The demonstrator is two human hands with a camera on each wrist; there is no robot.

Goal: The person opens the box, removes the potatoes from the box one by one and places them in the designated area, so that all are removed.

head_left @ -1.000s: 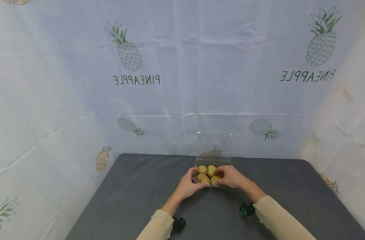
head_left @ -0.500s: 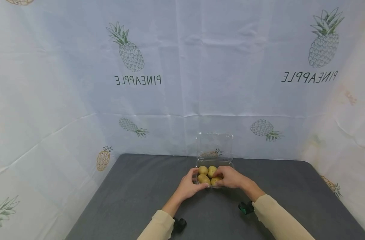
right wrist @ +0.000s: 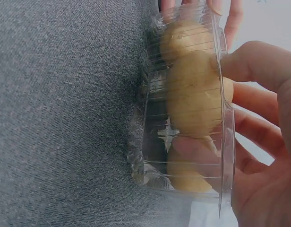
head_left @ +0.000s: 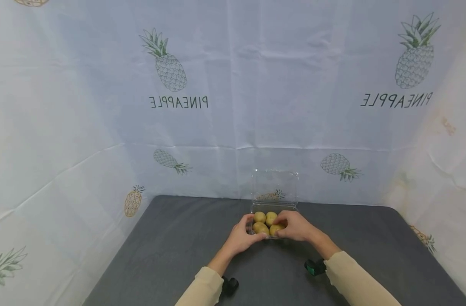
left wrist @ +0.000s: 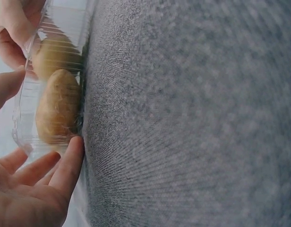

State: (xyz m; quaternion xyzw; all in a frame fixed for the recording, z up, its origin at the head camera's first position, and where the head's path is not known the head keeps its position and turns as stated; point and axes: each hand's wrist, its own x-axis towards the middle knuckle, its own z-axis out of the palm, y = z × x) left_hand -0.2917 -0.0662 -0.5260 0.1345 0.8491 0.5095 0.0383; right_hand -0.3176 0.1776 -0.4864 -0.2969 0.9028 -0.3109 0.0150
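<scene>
A clear plastic clamshell container (head_left: pixel 290 207) stands on the grey table, its hinged lid (head_left: pixel 274 180) raised at the back. Several yellow potatoes (head_left: pixel 259 217) lie inside. My left hand (head_left: pixel 240 236) grips the container's left front corner, thumb at the front rim; in the left wrist view its fingers (left wrist: pixel 70 170) lie along the end wall beside a potato (left wrist: pixel 58 111). From the right, my right hand (head_left: pixel 296 226) reaches over the rim. In the right wrist view its thumb (right wrist: pixel 252 61) and fingers hold the front right potato (right wrist: pixel 195 94) inside the container.
The dark grey table (head_left: pixel 187 238) runs back to a white curtain (head_left: pixel 233 106) printed with pineapples, which also hangs along both sides. A black device (head_left: pixel 230 286) sits at the left wrist, and another black device (head_left: pixel 314 267) at the right.
Both hands keep almost the same positions at the container. The whole head view has shifted slightly; the potatoes show no clear movement.
</scene>
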